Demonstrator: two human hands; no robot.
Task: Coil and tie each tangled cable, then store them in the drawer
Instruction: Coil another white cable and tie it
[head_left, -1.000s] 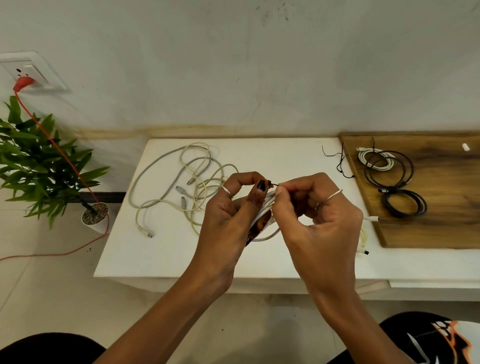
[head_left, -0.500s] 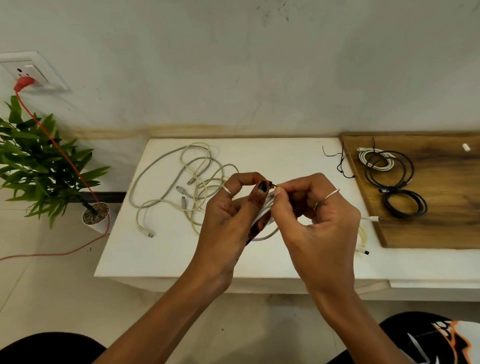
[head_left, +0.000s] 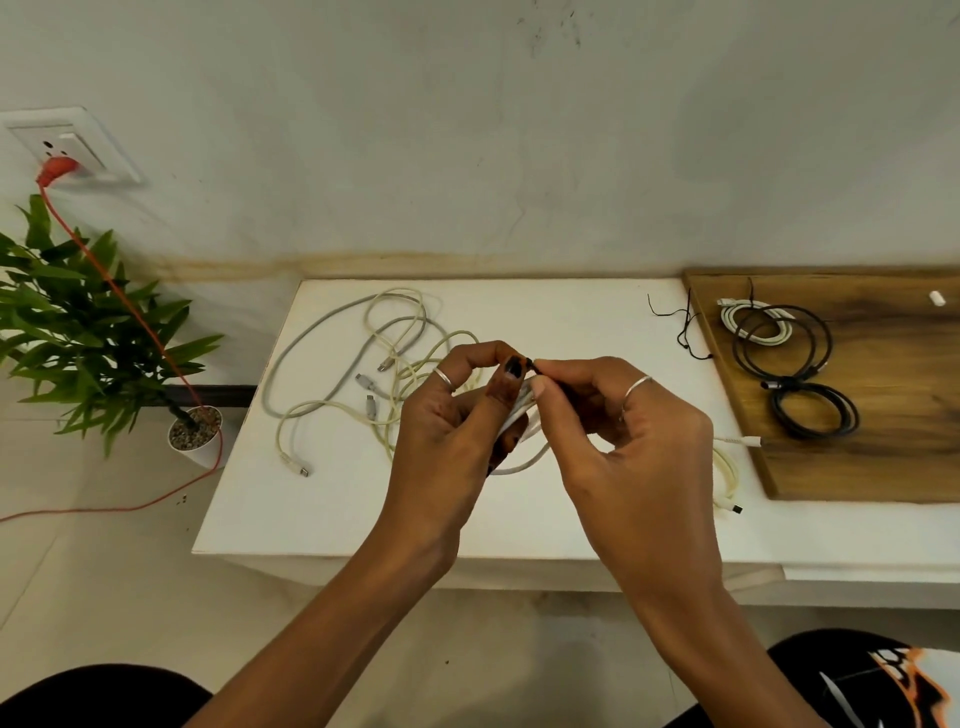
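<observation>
Pinching a black tie (head_left: 531, 362) between both thumbs, left hand (head_left: 457, 415) and right hand (head_left: 618, 431) barely shift, still fastening the white coil (head_left: 519, 415).

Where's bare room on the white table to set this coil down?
Free: the white table front strip, below the tangled cables, and the back strip toward the black ties. Crowded: the tangle itself and the wooden board's coils.

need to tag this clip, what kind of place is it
Probably a home room: a low white table against a plain wall, a wall socket with a red plug, and a potted plant on the floor.
</observation>
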